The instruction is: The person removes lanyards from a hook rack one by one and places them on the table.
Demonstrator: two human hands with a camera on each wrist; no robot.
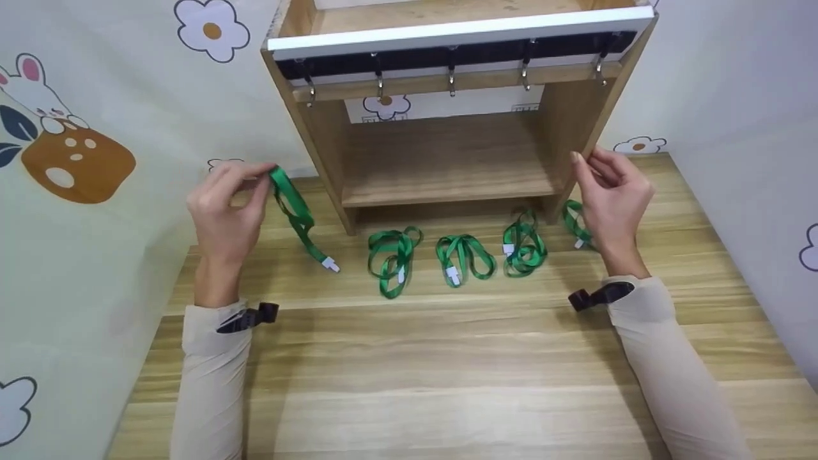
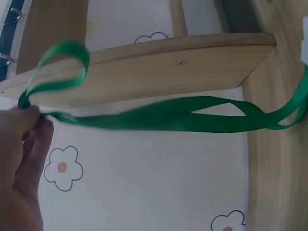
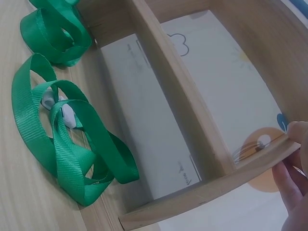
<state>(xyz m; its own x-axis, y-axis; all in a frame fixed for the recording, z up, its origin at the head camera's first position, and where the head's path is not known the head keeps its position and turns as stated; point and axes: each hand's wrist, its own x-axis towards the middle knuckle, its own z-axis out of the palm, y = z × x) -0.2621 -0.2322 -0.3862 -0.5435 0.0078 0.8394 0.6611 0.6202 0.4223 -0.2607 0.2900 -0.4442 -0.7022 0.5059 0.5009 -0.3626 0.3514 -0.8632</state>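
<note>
My left hand pinches a green lanyard between thumb and fingers, left of the wooden rack. The lanyard hangs down, its white plastic clip low near the tabletop. In the left wrist view a small loop of the green lanyard stands above the fingertips. At the rack's other side, my right hand grips the front edge of the right side panel, thumb on one face and fingers on the other. A green lanyard lies beside that hand, partly hidden by it.
More green lanyards lie coiled before the rack: one at left, one in the middle, one at right. A row of metal hooks runs under the rack's white top edge, with no lanyard on them. Patterned cloth surrounds the wood-grain table.
</note>
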